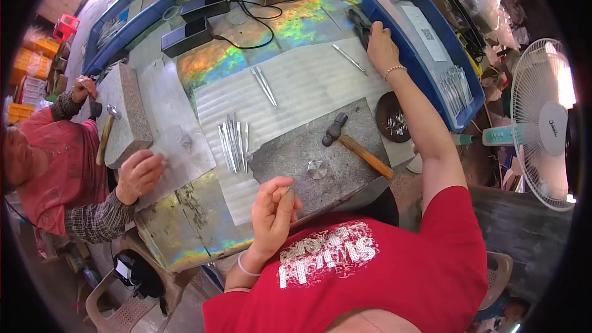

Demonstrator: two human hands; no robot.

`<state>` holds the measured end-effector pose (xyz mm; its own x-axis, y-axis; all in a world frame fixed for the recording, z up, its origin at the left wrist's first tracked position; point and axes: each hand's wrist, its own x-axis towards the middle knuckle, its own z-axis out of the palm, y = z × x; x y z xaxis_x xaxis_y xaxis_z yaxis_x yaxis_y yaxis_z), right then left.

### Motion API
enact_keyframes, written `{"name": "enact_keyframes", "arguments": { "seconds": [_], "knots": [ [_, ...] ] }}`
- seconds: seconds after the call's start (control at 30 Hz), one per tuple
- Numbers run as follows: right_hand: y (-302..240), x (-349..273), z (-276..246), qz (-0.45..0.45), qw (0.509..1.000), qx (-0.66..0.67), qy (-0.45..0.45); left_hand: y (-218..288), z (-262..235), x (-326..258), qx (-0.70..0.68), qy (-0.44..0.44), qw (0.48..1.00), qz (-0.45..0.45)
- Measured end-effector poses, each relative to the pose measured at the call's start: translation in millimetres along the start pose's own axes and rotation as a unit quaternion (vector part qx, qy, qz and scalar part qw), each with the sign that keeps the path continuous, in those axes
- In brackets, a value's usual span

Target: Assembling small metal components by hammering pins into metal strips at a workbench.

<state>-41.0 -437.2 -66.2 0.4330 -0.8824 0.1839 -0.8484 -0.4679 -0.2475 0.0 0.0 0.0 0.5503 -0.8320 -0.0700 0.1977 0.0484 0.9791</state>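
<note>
My left hand (271, 219) is held over the near-left edge of a grey stone slab (280, 166), its thumb and fingers pinched on a tiny metal piece (288, 190) too small to name. At the far right, my right hand (383, 49) reaches out with fingers curled at a pair of dark pliers (357, 24), beside a blue tray (394, 43). On the slab lie a hammer (354, 145) with a wooden handle and a round, shiny metal disc (317, 169). Several slim metal rods (233, 142) lie left of the slab. Two more (264, 86) lie farther back, and a single one (349, 60) is near my right hand.
A dark round dish (393, 117) with small shiny pieces sits right of the slab. Metal rods (455, 89) fill the blue tray's near end. A white fan (542, 123) stands at right. Across on the left, another person's hand (140, 176) is near a stone block (126, 114) with a hammer (108, 132).
</note>
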Motion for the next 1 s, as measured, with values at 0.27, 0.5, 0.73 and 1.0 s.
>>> {"name": "enact_keyframes", "arguments": {
  "seconds": [0.27, 0.5, 0.73, 1.0],
  "knots": [
    [-8.1, -15.0, -19.4, -0.054, 0.998, 0.021, 0.015, -5.6, 1.5, 2.1, -0.011, 0.019, 1.0, 0.009],
    [-1.9, -22.4, -9.8, 0.007, 0.999, -0.014, 0.039, -10.7, -1.4, 9.5, -0.047, 0.039, 0.997, 0.038],
    [-25.3, -109.7, -96.9, -0.262, 0.951, 0.161, -0.017, 5.2, -11.3, 20.2, -0.048, 0.028, 0.998, 0.022],
    [-48.3, -233.3, -131.8, -0.268, 0.944, 0.099, -0.162, 5.9, -21.7, 29.9, -0.189, -0.048, 0.981, -0.013]
  ]
}}
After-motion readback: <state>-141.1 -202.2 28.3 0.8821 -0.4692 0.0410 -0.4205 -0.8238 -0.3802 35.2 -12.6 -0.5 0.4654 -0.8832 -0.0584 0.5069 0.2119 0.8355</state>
